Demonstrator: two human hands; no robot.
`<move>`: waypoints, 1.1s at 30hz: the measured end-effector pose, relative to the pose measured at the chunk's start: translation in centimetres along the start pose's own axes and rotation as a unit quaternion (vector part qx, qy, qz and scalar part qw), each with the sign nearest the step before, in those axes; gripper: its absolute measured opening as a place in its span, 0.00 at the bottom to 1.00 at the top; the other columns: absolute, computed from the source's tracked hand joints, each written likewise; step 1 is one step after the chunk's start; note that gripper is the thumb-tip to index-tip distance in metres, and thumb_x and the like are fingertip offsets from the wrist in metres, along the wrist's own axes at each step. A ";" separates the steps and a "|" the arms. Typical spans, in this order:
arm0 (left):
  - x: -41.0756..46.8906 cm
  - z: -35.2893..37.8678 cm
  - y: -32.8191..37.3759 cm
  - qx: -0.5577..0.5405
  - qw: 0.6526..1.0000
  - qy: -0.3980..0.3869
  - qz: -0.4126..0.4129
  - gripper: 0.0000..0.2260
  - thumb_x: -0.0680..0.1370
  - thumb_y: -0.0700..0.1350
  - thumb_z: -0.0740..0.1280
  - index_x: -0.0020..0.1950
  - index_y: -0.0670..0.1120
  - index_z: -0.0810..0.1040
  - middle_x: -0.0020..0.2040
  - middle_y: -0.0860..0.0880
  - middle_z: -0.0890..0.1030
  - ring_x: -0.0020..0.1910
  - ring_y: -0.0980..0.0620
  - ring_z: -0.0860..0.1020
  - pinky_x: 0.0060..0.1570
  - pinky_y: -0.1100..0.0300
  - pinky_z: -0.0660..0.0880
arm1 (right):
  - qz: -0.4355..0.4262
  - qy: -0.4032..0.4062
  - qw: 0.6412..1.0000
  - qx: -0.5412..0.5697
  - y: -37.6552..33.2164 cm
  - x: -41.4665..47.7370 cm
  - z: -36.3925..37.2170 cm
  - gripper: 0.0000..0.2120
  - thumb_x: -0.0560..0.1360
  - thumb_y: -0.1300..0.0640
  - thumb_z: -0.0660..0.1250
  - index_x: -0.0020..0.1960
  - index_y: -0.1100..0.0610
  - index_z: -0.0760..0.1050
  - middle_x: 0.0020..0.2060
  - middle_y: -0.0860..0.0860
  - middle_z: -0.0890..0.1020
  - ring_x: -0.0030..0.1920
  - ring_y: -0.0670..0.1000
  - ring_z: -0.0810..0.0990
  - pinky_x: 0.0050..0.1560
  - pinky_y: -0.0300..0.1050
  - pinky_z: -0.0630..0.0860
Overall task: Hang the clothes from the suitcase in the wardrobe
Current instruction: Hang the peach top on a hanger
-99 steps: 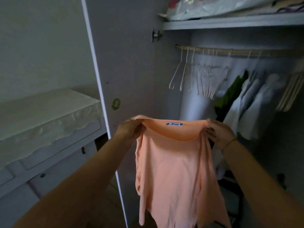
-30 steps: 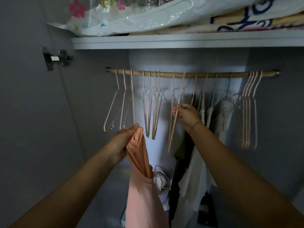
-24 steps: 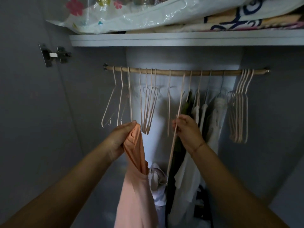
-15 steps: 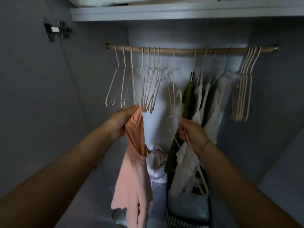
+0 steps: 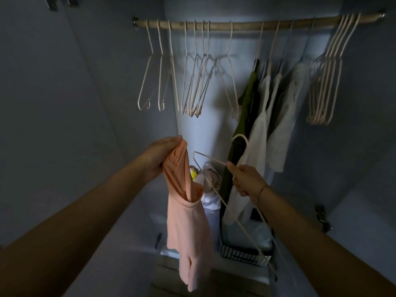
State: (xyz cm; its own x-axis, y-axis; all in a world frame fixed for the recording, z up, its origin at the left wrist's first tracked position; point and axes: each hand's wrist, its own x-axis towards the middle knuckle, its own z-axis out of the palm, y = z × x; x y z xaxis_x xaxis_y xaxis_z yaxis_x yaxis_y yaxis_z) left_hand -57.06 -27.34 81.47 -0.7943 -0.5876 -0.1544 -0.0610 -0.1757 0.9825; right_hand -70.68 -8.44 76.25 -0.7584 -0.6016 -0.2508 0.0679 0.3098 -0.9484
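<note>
A peach shirt [image 5: 188,228] hangs limp from my left hand [image 5: 159,156], which grips it bunched at the neckline. My right hand [image 5: 246,179] holds a pale pink wire hanger [image 5: 216,187] near its neck, off the rod and tilted, one corner pointing toward the shirt. The hanger's hook [image 5: 241,138] curves up above my fingers. The wooden wardrobe rod [image 5: 242,25] runs across the top and carries several empty hangers [image 5: 192,82]. The suitcase is out of view.
A green top [image 5: 246,112] and white garments [image 5: 276,116] hang right of centre. A bundle of spare hangers [image 5: 325,86] hangs at the far right. A dark wire basket [image 5: 246,251] with bagged items and a heap of cloth [image 5: 209,181] sit on the wardrobe floor.
My right hand lifted a hanger off the rod and brought it down toward the shirt. My left hand kept its hold on the shirt. The view tilted downward.
</note>
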 end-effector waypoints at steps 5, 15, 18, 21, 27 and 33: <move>-1.2 -0.1 -0.8 0.058 0.998 -0.038 0.012 0.07 0.77 0.46 0.65 0.42 0.44 0.78 0.34 0.50 0.81 0.32 0.56 0.78 0.35 0.66 0.77 | 0.022 0.018 1.000 0.008 1.1 0.7 1.5 0.19 0.79 0.50 0.60 0.31 0.54 0.67 0.25 0.49 0.69 0.25 0.47 0.65 0.26 0.39 0.60; -2.6 -2.5 -1.9 0.092 0.996 -0.007 -0.003 0.08 0.78 0.42 0.65 0.47 0.39 0.81 0.40 0.45 0.84 0.38 0.51 0.81 0.43 0.62 0.79 | -0.077 0.036 0.956 0.282 -2.9 2.6 4.4 0.17 0.81 0.57 0.57 0.34 0.56 0.72 0.19 0.43 0.71 0.21 0.40 0.67 0.24 0.31 0.62; -2.7 -2.8 -1.2 0.083 0.997 0.002 -0.007 0.12 0.78 0.43 0.63 0.52 0.34 0.78 0.46 0.40 0.82 0.43 0.46 0.80 0.44 0.61 0.79 | -0.091 0.013 0.916 0.391 -4.7 3.2 5.3 0.16 0.81 0.58 0.58 0.35 0.56 0.72 0.21 0.44 0.73 0.21 0.40 0.69 0.24 0.29 0.64; -2.5 -3.3 -1.0 0.072 0.997 0.010 -0.004 0.17 0.79 0.44 0.63 0.58 0.30 0.75 0.53 0.34 0.79 0.51 0.40 0.76 0.52 0.55 0.76 | -0.080 -0.029 0.893 0.443 -5.8 3.4 6.0 0.15 0.81 0.58 0.58 0.36 0.56 0.71 0.23 0.45 0.75 0.23 0.40 0.69 0.26 0.31 0.64; -2.0 -4.7 -1.0 0.010 0.999 0.044 0.006 0.09 0.81 0.41 0.59 0.45 0.42 0.77 0.32 0.50 0.82 0.30 0.57 0.80 0.32 0.67 0.77 | -0.047 -0.083 0.835 0.542 -5.9 4.3 6.2 0.17 0.81 0.57 0.54 0.33 0.56 0.66 0.21 0.46 0.69 0.22 0.44 0.63 0.33 0.39 0.56; -1.0 -5.6 0.2 -0.050 0.998 0.038 0.025 0.08 0.81 0.42 0.59 0.45 0.45 0.76 0.31 0.53 0.81 0.29 0.59 0.79 0.34 0.67 0.78 | -0.045 -0.111 0.801 0.587 -5.7 5.5 5.6 0.21 0.75 0.56 0.57 0.24 0.54 0.68 0.21 0.49 0.66 0.22 0.46 0.63 0.33 0.40 0.58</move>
State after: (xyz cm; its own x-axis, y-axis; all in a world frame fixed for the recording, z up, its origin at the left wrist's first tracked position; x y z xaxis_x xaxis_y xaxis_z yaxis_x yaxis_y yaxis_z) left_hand -52.89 -31.22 81.28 -0.7468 -0.6547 -0.1169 0.0414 -0.2212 0.9744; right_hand -71.59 -17.65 79.20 -0.6688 -0.7395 -0.0756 0.6811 -0.5688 -0.4610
